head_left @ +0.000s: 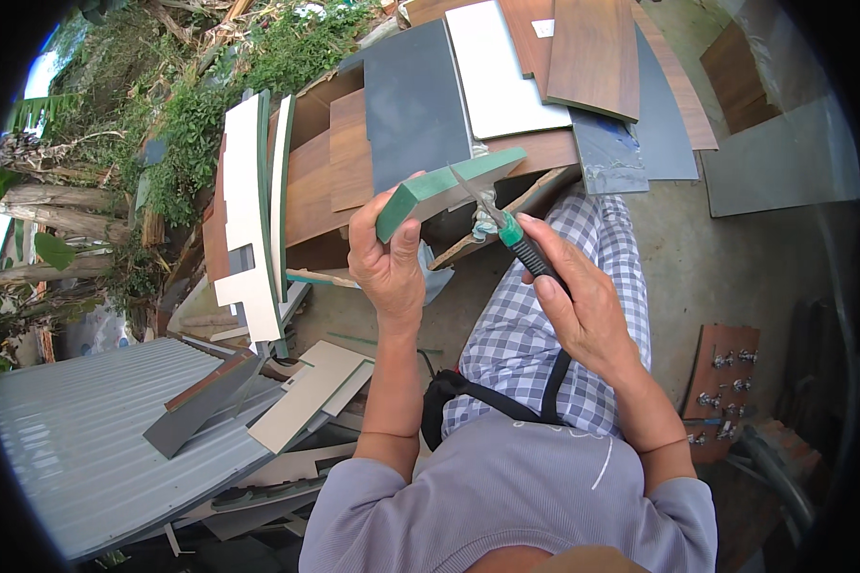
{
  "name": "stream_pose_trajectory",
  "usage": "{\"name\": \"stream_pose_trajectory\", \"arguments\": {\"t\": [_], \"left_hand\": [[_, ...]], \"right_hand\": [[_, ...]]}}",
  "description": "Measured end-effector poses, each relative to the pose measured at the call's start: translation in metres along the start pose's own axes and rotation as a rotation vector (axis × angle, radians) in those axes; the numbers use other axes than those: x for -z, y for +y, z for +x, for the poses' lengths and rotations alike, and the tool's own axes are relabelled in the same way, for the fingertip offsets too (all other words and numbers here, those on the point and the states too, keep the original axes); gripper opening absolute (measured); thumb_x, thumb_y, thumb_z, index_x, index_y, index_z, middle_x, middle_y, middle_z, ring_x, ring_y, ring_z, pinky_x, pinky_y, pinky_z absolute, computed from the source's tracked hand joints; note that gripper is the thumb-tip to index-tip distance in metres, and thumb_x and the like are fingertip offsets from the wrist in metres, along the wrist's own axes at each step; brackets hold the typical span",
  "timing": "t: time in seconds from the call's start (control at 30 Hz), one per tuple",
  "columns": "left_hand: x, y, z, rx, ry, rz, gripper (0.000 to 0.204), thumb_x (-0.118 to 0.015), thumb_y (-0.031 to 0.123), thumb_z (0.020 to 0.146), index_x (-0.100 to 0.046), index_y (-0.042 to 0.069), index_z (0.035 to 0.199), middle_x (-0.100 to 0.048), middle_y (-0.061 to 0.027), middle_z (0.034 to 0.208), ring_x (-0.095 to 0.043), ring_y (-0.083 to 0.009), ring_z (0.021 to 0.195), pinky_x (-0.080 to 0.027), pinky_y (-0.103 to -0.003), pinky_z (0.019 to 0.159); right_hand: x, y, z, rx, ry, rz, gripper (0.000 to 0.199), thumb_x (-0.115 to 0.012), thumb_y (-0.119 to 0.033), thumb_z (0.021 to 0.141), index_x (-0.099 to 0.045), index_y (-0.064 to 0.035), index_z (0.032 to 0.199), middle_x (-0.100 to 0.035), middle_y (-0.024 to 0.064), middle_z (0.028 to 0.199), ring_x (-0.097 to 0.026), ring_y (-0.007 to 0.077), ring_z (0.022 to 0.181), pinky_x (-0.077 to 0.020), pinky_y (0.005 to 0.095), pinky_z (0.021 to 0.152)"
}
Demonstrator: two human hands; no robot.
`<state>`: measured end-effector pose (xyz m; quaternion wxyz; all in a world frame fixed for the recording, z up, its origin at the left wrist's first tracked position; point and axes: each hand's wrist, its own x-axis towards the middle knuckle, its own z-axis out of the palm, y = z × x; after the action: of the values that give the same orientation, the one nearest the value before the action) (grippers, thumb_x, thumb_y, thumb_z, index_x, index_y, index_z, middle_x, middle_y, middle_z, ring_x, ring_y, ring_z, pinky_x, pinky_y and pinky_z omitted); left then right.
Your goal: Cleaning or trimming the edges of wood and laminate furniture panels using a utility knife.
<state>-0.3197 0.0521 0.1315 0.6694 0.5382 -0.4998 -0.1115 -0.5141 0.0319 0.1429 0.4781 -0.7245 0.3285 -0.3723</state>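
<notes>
The left hand (389, 250) is curled partway closed, thumb on one side and fingers on the other, pinching a green-edged board offcut (446, 183), raised just beyond the lap. The right hand (575, 298) is wrapped around the black and green handle of a pointed knife (525, 244), its blade crossing in front of the offcut (whether it touches, I cannot tell). Checked trousers (511, 358) lie below the right hand. Just beyond the blade, the ragged near edge of a brown wooden carcass (501, 218) shows, with a dark grey panel (415, 105) on top, and a white panel (506, 72) and a wood-grain board (594, 57) overlapping toward its right end. White, green-edged strips (245, 205) crowd its left end. Further left, loose offcuts (313, 393) lie across the right edge of a corrugated metal sheet (95, 420). To the right, a brown board bearing metal hinges (724, 382) stands apart.
</notes>
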Motion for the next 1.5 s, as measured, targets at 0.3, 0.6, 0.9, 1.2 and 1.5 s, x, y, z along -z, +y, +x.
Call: {"name": "stream_pose_trajectory", "arguments": {"t": [0.3,0.6,0.9,1.2,1.5], "left_hand": [[0.009,-0.001,-0.006,0.008,-0.086,-0.017,0.036,-0.062,0.028,0.087,-0.05,0.002,0.108,-0.062,-0.018,0.106,-0.061,-0.0277,0.104,-0.047,-0.037,0.092],[0.012,-0.007,-0.003,-0.016,-0.084,-0.179,0.036,-0.063,0.029,0.087,-0.049,0.002,0.107,-0.063,-0.0185,0.105,-0.06,-0.0316,0.104,-0.046,-0.042,0.092],[0.016,-0.012,-0.008,0.02,-0.026,-0.092,0.043,-0.063,0.034,0.087,-0.05,0.001,0.11,-0.06,-0.0145,0.106,-0.06,-0.025,0.101,-0.049,-0.032,0.086],[0.009,-0.001,0.011,-0.052,-0.056,0.155,0.029,-0.055,0.021,0.092,-0.05,0.002,0.112,-0.058,-0.0173,0.115,-0.058,-0.0223,0.103,-0.044,-0.037,0.093],[-0.021,0.005,0.017,0.12,-0.019,-0.274,0.045,-0.047,0.015,0.09,-0.034,0.003,0.131,-0.047,-0.0216,0.125,-0.047,-0.0307,0.12,-0.033,-0.044,0.106]], "right_hand": [[-0.012,0.008,0.011,-0.02,-0.058,-0.094,0.046,-0.054,-0.018,0.09,-0.044,-0.012,0.134,-0.053,0.011,0.08,-0.056,0.024,0.065,-0.0483,0.0363,0.061],[-0.012,0.087,0.022,-0.314,0.04,-0.104,0.042,-0.043,-0.032,0.096,-0.045,-0.0123,0.133,-0.059,0.0201,0.115,-0.059,0.0365,0.099,-0.0458,0.0408,0.084],[-0.011,0.147,0.03,-0.434,0.102,-0.271,0.042,-0.041,-0.034,0.096,-0.044,-0.0175,0.135,-0.06,0.0148,0.077,-0.061,0.0276,0.077,-0.0457,0.0373,0.071],[-0.022,0.126,0.017,-0.515,0.181,-0.106,0.044,-0.04,-0.034,0.096,-0.043,-0.0149,0.136,-0.057,0.0085,0.073,-0.058,0.0196,0.071,-0.0451,0.0334,0.069],[-0.024,0.121,0.01,-0.486,0.174,0.007,0.046,-0.039,-0.038,0.096,-0.041,-0.0165,0.137,-0.059,0.0092,0.076,-0.06,0.022,0.074,-0.0459,0.0352,0.069]]}}
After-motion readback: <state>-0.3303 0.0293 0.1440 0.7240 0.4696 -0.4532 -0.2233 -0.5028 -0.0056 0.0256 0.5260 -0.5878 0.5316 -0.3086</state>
